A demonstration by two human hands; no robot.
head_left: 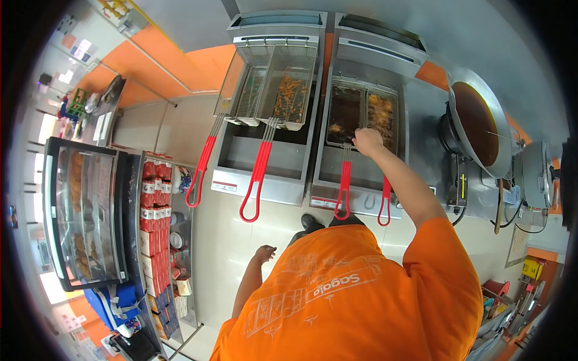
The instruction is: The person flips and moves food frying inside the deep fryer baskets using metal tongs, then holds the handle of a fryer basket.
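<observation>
My right hand [367,141] is over the front of the right fryer [325,171], its fingers closed beside a wire basket. Whatever it holds, if anything, is too small to make out. That fryer basket [347,150] has a red handle and sits in dark oil [347,108]; a few pieces of food float near my fingers. Beside it, a second basket [394,129] in the oil holds golden frying pieces [380,111]. My left hand [264,254] hangs low over the floor at my side, fingers loosely apart, with nothing in it.
On the left fryer [259,186] hang wire baskets, one holding orange-brown fried bits [291,96]. A large wok of dark oil [481,120] stands at the right. Shelves with red boxes [155,234] and a glass food warmer [87,213] stand at the left.
</observation>
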